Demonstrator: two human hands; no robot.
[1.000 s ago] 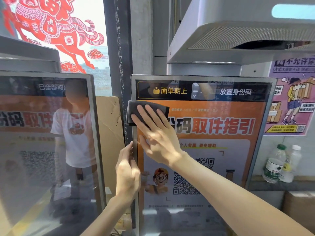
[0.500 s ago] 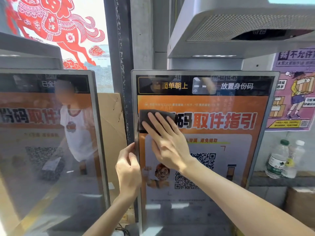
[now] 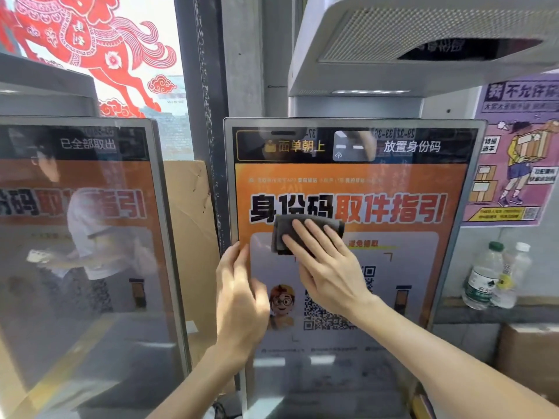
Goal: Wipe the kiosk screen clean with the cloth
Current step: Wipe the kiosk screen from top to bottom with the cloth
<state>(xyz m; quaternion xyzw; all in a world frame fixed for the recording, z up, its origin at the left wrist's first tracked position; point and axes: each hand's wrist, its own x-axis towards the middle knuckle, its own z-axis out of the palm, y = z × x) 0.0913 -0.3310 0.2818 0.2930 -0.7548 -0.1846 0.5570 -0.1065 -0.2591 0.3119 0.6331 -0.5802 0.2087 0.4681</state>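
The kiosk screen (image 3: 393, 182) stands upright in front of me, showing an orange notice with large characters and a QR code. A folded dark grey cloth (image 3: 282, 234) lies flat against the screen just below the large characters. My right hand (image 3: 326, 267) presses the cloth onto the glass with straight, spread fingers. My left hand (image 3: 239, 294) holds the screen's left frame edge, its fingers curled round the edge.
A second kiosk screen (image 3: 90, 237) stands at the left, reflecting a person. Cardboard (image 3: 190, 225) leans between the two kiosks. A grey scanner hood (image 3: 393, 40) overhangs the screen. Two plastic bottles (image 3: 490, 276) stand on a ledge at the right, with a cardboard box (image 3: 529, 355) below.
My right hand has slid the cloth down and to the right, from the screen's upper left corner to below the large characters. My left hand stayed on the frame edge.
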